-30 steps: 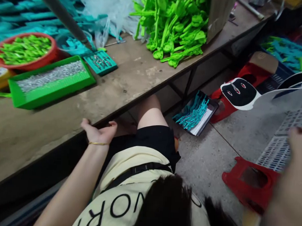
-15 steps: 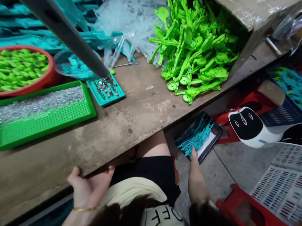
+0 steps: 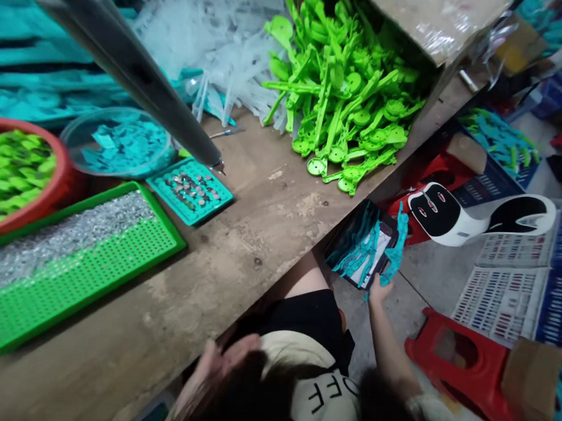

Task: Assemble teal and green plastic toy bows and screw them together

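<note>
My right hand (image 3: 379, 290) grips a few long teal plastic parts (image 3: 394, 256), held upright beside a dark tray (image 3: 338, 238) low by the table's front edge. More teal strips lie in that tray, over something white. My left hand (image 3: 230, 357) is near the table edge at the bottom, blurred, thumb and fingers apart and nothing in it. On the table (image 3: 240, 289) stand a small teal tray (image 3: 194, 214) of little metal pieces and a green perforated tray (image 3: 96, 271) holding many silvery small parts.
A grey pole (image 3: 142, 74) slants down over the table. Bright green plastic parts (image 3: 341, 101) spill from a cardboard box (image 3: 443, 19), next to translucent parts (image 3: 209, 40). A red bowl (image 3: 64, 164), a clear bowl (image 3: 119, 166), a red stool (image 3: 460, 361) and a white-black seat (image 3: 457, 224) are around.
My right hand has lifted teal parts from the dark tray and moved slightly right. My left hand has moved right and down, away from the table edge. The view has shifted.
</note>
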Demonstrator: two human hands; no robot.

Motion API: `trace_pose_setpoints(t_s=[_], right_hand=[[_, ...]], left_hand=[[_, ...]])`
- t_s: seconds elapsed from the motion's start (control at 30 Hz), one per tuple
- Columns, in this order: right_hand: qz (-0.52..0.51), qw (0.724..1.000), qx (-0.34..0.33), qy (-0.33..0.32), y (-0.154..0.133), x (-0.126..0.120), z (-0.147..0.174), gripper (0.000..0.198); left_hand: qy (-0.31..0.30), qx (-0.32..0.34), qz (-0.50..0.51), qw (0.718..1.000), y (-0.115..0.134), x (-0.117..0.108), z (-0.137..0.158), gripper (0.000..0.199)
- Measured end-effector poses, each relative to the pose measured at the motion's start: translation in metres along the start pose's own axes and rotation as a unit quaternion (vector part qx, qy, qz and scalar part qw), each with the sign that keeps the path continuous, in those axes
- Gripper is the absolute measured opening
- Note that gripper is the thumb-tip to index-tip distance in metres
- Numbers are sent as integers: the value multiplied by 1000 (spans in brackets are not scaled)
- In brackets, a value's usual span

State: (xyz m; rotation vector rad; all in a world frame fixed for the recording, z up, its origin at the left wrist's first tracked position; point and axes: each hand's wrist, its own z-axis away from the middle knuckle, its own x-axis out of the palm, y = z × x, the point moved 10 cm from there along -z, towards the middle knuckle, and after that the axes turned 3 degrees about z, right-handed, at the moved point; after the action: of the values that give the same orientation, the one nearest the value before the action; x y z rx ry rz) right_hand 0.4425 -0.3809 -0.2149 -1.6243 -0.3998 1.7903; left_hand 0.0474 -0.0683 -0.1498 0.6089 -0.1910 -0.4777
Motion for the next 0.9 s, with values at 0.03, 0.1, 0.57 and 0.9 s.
trace_pose_setpoints(t_s=[0.03, 0.1, 0.57, 0.9], right_hand=[[-5, 1000, -13, 25, -6, -10, 4, 41], [-15, 996, -49, 78, -21, -32, 13, 46], [-8, 753, -609, -249, -235, -11, 277, 94], [-12, 759, -591, -274, -451, 141, 263, 33]], left_hand=[[-49, -31, -3, 998, -8, 7, -1, 64], [-147, -26, -70, 986, 0, 28, -2, 57], [-138, 387, -60, 910, 156, 109, 69, 32], [-9, 380, 294, 877, 250, -65, 16, 50]])
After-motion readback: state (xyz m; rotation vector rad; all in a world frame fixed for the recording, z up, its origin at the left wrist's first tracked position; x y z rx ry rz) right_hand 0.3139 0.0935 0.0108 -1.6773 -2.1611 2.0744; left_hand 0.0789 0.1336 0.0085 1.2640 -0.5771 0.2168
